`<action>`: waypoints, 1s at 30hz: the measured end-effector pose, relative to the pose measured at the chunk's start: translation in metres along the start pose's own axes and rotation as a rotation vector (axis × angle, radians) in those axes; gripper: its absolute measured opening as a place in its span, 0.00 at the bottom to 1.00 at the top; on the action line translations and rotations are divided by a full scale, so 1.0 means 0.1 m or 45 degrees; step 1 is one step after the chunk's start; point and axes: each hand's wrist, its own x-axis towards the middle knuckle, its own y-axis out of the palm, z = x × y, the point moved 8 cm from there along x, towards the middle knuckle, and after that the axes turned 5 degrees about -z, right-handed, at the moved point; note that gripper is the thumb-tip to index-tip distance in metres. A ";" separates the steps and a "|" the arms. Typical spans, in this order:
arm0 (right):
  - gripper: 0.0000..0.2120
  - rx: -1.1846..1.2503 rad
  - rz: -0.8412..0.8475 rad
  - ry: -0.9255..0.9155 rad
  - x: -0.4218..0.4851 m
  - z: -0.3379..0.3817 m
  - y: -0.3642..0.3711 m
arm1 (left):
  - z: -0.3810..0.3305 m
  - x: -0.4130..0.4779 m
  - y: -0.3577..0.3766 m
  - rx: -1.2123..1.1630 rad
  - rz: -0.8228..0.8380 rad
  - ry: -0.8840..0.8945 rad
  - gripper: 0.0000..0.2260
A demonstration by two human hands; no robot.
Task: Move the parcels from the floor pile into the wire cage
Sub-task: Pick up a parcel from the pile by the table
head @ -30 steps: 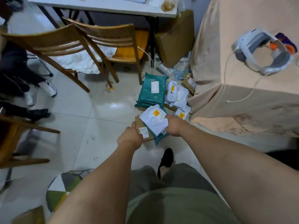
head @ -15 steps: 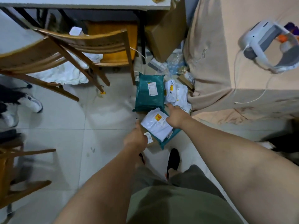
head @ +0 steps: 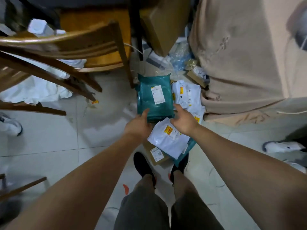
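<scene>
A pile of parcels lies on the tiled floor in front of my feet. A teal plastic parcel (head: 153, 97) with a white label lies at its far side. A white parcel (head: 167, 141) with an orange sticker rests nearer, on top of a brown cardboard parcel (head: 156, 155) and another teal one. More white parcels (head: 186, 95) lie to the right. My left hand (head: 139, 126) touches the near left edge of the far teal parcel, fingers spread. My right hand (head: 183, 120) hovers open over its near right corner. No wire cage is in view.
A wooden chair (head: 79, 47) stands at the upper left, its leg close to the teal parcel. A beige cloth-covered table (head: 249, 63) borders the pile on the right. A large cardboard box (head: 162, 25) leans behind the pile. Another person's shoes (head: 282, 146) stand at right.
Both hands have let go of the stack with the white parcel and moved forward to the far teal parcel. The stack now lies on the floor by my feet. My head has tipped further down.
</scene>
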 end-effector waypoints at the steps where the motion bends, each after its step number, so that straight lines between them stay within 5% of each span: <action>1: 0.37 0.013 -0.004 0.001 0.21 -0.07 0.13 | 0.06 0.20 0.14 -0.010 0.004 0.013 0.33; 17: 0.50 -0.237 -0.167 -0.180 3.23 -1.34 1.42 | 1.32 3.07 1.91 -0.329 -0.208 -0.014 0.42; 23: 0.62 0.195 -0.116 -0.219 3.56 -1.45 1.60 | 1.28 3.44 2.17 -0.613 -0.142 0.050 0.51; 30: 0.61 0.224 -0.209 -0.392 3.34 -1.34 1.58 | 1.26 3.27 2.10 -0.635 -0.298 0.030 0.53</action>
